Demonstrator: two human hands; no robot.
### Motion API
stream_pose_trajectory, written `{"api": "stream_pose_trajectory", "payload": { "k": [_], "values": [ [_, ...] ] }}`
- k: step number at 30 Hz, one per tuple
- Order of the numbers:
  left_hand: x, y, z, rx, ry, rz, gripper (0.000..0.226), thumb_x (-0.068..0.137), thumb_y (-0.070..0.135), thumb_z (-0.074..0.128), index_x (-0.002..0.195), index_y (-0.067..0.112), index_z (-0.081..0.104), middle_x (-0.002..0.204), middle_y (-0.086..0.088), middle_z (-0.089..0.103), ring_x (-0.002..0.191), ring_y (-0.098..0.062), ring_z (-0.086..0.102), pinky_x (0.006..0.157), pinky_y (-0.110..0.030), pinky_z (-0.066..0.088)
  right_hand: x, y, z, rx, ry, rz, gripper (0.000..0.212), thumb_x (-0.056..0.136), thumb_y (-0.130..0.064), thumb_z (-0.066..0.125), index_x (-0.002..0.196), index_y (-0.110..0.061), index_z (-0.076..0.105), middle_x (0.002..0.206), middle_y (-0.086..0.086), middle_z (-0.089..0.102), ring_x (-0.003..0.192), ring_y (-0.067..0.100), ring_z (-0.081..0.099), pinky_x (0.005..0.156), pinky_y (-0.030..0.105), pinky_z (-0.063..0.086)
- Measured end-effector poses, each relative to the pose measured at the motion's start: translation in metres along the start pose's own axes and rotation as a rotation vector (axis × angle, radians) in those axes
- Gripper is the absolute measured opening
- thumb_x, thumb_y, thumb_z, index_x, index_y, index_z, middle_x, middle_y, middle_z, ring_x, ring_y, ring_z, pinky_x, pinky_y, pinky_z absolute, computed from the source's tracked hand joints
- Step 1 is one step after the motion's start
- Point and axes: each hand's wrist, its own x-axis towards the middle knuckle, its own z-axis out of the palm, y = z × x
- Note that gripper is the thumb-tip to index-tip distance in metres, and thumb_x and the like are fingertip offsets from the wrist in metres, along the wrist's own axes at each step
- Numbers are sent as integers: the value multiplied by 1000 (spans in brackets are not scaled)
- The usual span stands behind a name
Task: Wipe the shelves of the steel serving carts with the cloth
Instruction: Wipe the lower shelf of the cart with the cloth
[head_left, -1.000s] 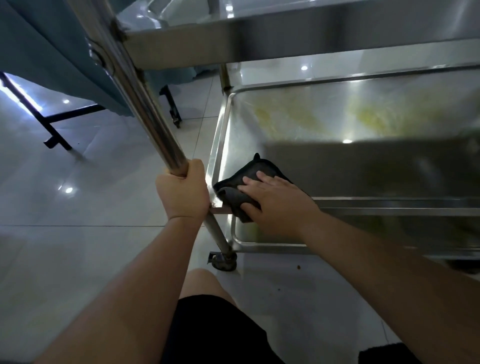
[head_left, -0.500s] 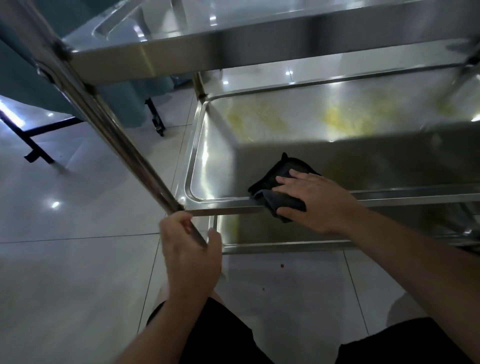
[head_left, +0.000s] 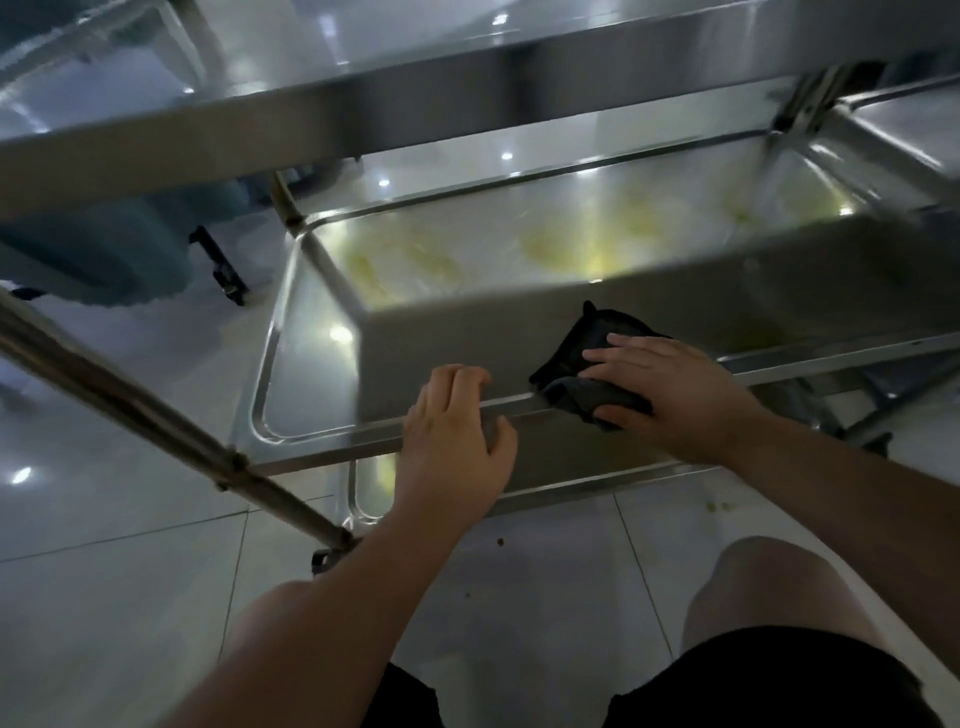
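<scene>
Person's crouched by the cart, right hand (head_left: 670, 395) pressing a dark cloth (head_left: 592, 364) flat on the front rim of the middle shelf (head_left: 322, 395), fingers straight and a bit spread on top of it. Left hand (head_left: 457, 441) sits on that same rim just beside the cloth, fingers loosely curled over the edge, not really clamped on anything. Yellowish smears (head_left: 550, 249) across the back of the shelf. Cart leg (head_left: 156, 421) runs diagonally on the left, tiled floor (head_left: 104, 597) below
</scene>
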Motion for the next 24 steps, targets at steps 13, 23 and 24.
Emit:
{"api": "stream_pose_trajectory", "payload": {
  "k": [13,23,24],
  "values": [
    [28,79,89,336,-295,256,77,104,59,22,168,18,14,176,-3,13,163,-18,5,132,-39,4,-67,116,-25,-12,28,184,58,97,-70,35,144,-41,52,154,-20,47,150,8,31,119,33,23],
    [54,147,139,372,-365,389,83,104,62,24,169,16,-2,177,-4,-5,162,-19,-9,131,-40,-4,-108,189,-49,-17,-28,342,70,93,-76,26,151,-40,44,160,-16,39,153,10,24,123,37,17],
    [57,153,144,374,-364,400,83,104,62,24,169,16,-2,177,-4,-5,163,-19,-9,131,-40,-3,-112,194,-51,-21,-23,358,72,93,-76,25,152,-38,43,160,-15,40,153,10,24,123,37,17]
  ]
}}
